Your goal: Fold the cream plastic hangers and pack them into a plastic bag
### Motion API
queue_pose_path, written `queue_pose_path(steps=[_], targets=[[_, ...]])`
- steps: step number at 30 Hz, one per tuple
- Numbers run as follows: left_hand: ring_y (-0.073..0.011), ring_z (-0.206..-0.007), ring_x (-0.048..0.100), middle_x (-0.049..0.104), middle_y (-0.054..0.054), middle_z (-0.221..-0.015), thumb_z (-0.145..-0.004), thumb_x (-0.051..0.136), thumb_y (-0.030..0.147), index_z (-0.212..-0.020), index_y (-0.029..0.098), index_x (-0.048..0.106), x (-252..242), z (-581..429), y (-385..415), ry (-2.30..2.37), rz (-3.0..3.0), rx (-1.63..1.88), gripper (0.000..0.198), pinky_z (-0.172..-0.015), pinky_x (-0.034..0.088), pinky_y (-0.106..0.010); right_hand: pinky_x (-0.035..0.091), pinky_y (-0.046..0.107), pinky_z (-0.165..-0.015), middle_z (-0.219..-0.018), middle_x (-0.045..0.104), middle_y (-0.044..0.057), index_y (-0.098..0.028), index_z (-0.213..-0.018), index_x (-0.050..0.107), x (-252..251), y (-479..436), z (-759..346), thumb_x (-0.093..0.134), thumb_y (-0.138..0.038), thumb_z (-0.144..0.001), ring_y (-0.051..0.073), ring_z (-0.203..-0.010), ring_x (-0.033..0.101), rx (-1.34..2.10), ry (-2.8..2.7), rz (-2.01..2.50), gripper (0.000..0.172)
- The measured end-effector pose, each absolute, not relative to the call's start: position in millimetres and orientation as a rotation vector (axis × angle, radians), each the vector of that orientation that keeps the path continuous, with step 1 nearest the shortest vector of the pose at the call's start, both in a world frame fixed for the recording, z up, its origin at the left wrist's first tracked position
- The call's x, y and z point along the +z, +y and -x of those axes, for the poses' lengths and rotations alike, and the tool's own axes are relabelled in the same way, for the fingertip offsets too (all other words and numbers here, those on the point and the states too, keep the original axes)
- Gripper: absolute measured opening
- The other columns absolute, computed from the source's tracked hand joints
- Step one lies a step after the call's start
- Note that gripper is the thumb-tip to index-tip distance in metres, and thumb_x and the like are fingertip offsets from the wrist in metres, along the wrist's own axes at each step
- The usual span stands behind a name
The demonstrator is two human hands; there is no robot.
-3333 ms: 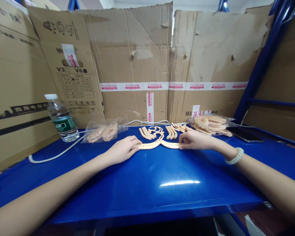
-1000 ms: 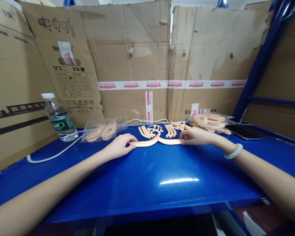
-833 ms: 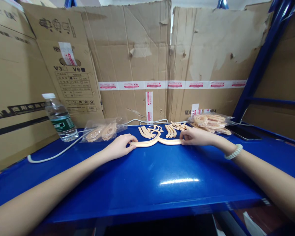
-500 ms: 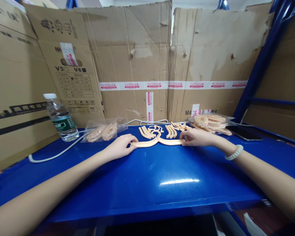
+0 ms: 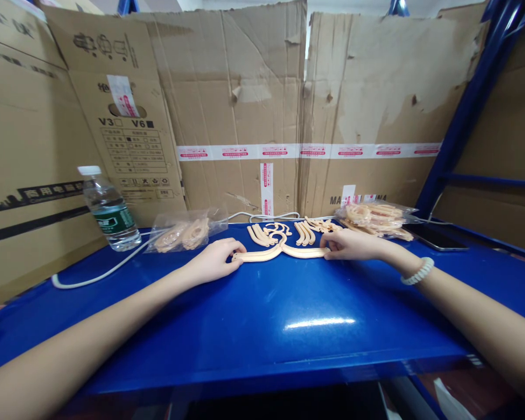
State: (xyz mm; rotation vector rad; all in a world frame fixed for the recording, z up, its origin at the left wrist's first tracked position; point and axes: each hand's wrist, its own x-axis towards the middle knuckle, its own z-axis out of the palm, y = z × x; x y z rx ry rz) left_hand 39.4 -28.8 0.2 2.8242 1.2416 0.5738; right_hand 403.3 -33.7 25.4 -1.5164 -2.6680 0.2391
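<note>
Two long curved beige pieces lie end to end on the blue tabletop, meeting in the middle below a small beige hook-shaped piece [image 5: 282, 236]. My left hand [image 5: 216, 259] pinches the outer end of the left curved piece [image 5: 260, 256] between thumb and fingers. The outer end of the right curved piece [image 5: 304, 252] is gripped by my right hand [image 5: 347, 244], which wears a pale coiled band [image 5: 417, 272] at the wrist. Just behind them are loose curved strips [image 5: 258, 234] on the left and more strips [image 5: 305, 233] on the right.
A plastic bag of beige parts [image 5: 184, 233] lies at left, beside a water bottle [image 5: 111, 213] and a white cable [image 5: 100, 277]. More bagged parts [image 5: 371, 217] and a dark phone [image 5: 435, 238] are at right. Cardboard panels [image 5: 240, 111] stand along the back of the blue table [image 5: 254, 332].
</note>
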Motion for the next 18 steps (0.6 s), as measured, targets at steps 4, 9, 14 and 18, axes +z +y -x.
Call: queue_pose_path(steps=[4, 9, 14, 18], targets=[[-0.0220, -0.087, 0.065, 0.069, -0.008, -0.098, -0.084, 0.048, 0.025, -0.099, 0.017, 0.067, 0.0, -39.0, -28.7, 1.243, -2.822, 0.570, 0.025, -0.079, 0.050, -0.034, 0.038, 0.027, -0.058, -0.077, 0.062, 0.004, -0.016, -0.100, 0.064, 26.5, -35.0, -402.5, 0.057, -0.033, -0.084, 0.018, -0.066, 0.057, 0.244, -2.668, 1.522, 0.024], [-0.0226, -0.087, 0.064, 0.069, -0.009, -0.099, -0.083, 0.048, 0.025, -0.100, 0.016, 0.067, 0.2, -39.3, -29.0, 1.253, -2.810, 0.560, 0.026, -0.080, 0.050, -0.035, 0.038, 0.027, -0.057, -0.077, 0.062, 0.004, -0.015, -0.101, 0.064, 27.1, -35.7, -401.8, 0.057, -0.032, -0.084, 0.018, -0.066, 0.056, 0.248, -2.666, 1.533, 0.025], [-0.0239, -0.086, 0.064, 0.069, -0.010, -0.099, -0.083, 0.047, 0.026, -0.100, 0.014, 0.066, 0.8, -40.0, -29.8, 1.273, -2.797, 0.559, 0.028, -0.078, 0.050, -0.036, 0.037, 0.026, -0.057, -0.075, 0.061, 0.004, -0.015, -0.102, 0.063, 26.7, -35.4, -401.4, 0.057, -0.031, -0.084, 0.017, -0.064, 0.055, 0.250, -2.671, 1.539, 0.025], [-0.0236, -0.086, 0.064, 0.069, -0.010, -0.099, -0.083, 0.047, 0.026, -0.100, 0.014, 0.066, 0.8, -40.0, -29.8, 1.274, -2.797, 0.554, 0.028, -0.078, 0.050, -0.035, 0.036, 0.026, -0.057, -0.074, 0.060, 0.003, -0.014, -0.103, 0.063, 25.9, -34.8, -401.7, 0.057, -0.032, -0.085, 0.017, -0.064, 0.054, 0.250, -2.672, 1.539, 0.026]])
